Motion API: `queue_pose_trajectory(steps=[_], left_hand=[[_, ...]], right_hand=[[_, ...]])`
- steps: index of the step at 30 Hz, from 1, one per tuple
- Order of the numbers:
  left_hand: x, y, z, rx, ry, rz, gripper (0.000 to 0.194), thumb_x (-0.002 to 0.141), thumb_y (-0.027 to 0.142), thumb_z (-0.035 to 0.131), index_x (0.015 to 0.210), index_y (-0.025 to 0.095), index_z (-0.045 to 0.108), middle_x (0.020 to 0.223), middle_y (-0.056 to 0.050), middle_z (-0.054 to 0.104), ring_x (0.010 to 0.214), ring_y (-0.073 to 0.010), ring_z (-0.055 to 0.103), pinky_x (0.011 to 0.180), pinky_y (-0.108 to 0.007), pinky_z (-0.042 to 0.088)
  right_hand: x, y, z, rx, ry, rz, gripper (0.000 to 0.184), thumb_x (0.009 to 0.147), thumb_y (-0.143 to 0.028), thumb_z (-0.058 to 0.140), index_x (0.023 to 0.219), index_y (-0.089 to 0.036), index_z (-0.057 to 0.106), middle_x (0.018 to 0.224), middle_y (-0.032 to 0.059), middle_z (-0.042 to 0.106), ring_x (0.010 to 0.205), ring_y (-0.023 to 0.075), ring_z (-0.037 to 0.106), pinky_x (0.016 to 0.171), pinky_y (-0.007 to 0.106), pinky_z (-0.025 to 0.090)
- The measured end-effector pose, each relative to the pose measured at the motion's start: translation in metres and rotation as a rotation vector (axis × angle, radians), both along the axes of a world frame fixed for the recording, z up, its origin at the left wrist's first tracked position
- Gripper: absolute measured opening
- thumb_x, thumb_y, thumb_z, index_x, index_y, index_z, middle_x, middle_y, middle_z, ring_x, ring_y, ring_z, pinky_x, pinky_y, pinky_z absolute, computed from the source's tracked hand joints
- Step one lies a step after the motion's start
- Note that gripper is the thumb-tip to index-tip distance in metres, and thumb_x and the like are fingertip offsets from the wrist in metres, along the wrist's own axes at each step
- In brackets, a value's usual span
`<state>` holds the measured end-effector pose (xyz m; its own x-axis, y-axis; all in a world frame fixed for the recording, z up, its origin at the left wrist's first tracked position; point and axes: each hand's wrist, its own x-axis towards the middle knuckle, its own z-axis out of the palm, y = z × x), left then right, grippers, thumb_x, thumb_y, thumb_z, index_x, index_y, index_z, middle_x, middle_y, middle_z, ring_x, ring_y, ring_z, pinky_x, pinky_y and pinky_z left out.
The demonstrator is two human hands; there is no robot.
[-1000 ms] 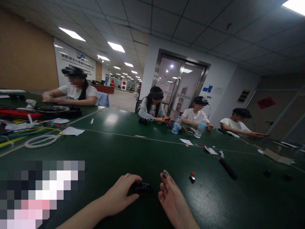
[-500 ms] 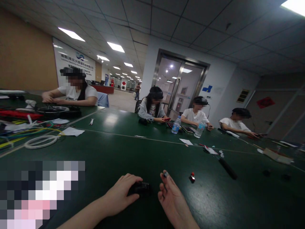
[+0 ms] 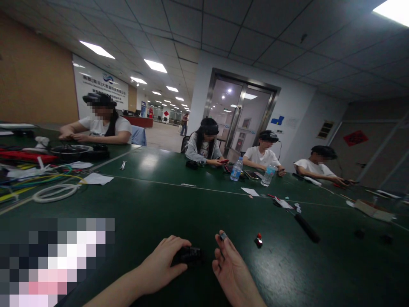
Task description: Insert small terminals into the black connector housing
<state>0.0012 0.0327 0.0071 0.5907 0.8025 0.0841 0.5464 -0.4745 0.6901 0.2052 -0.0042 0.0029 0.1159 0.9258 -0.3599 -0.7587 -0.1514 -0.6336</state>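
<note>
My left hand point(image 3: 166, 260) is curved around the left end of a small black object point(image 3: 192, 254) on the green table point(image 3: 153, 213). Its thumb lies along the near side and the fingers along the far side; what kind of object it is, I cannot make out. Palm up, my right hand point(image 3: 230, 266) pinches a small grey metallic piece point(image 3: 223, 235) between thumb and forefinger, its other fingers loosely curled. To the right of that hand lies a small red-and-silver piece point(image 3: 258, 241), touched by neither hand.
A black-handled tool point(image 3: 306, 228) lies at the right. Two water bottles point(image 3: 236, 169) stand farther back, near seated people. Cables and a coiled white hose point(image 3: 56, 192) spread over the left side. A small wrench point(image 3: 123, 165) and a cardboard box point(image 3: 373, 209) also lie on the table.
Both hands keep their grips and hardly move. The whole view has shifted very slightly.
</note>
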Motion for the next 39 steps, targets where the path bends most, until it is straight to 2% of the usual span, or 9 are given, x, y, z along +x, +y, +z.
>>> queue_pose_trajectory(steps=[5,14,32,39], left_hand=[[0.0011,-0.0007,0.0015,-0.017,0.010,0.006,0.037,0.072,0.025,0.057,0.109,0.029,0.050,0.107,0.000,0.054,0.098,-0.0197,0.046,0.085,-0.031,0.035],[0.0019,-0.0012,0.0000,0.007,0.018,0.010,0.038,0.071,0.024,0.057,0.108,0.029,0.050,0.106,0.000,0.054,0.098,-0.0194,0.047,0.086,-0.031,0.034],[0.0022,-0.0041,0.0092,-0.031,0.022,0.003,0.038,0.073,0.025,0.055,0.110,0.028,0.049,0.108,-0.001,0.054,0.100,-0.0200,0.046,0.087,-0.032,0.035],[0.0012,-0.0025,0.0039,-0.026,0.016,0.002,0.038,0.073,0.027,0.056,0.110,0.029,0.049,0.109,0.000,0.053,0.099,-0.0200,0.047,0.086,-0.031,0.035]], right_hand=[[0.0007,0.0009,-0.0016,0.004,-0.006,0.005,0.037,0.061,-0.028,0.072,0.095,-0.027,0.059,0.094,-0.0035,0.064,0.061,0.0066,0.055,0.051,0.018,0.042],[-0.0016,0.0005,0.0025,0.013,0.008,-0.004,0.045,0.053,-0.022,0.076,0.094,-0.028,0.059,0.095,-0.0036,0.064,0.059,0.0065,0.054,0.049,0.017,0.041],[-0.0032,-0.0009,0.0052,0.001,0.002,-0.027,0.041,0.053,-0.022,0.076,0.090,-0.026,0.061,0.095,-0.0026,0.065,0.058,0.0066,0.055,0.049,0.018,0.041],[-0.0028,-0.0016,0.0049,-0.002,0.015,-0.030,0.037,0.052,-0.026,0.077,0.086,-0.025,0.062,0.090,-0.0032,0.066,0.058,0.0066,0.055,0.050,0.019,0.041]])
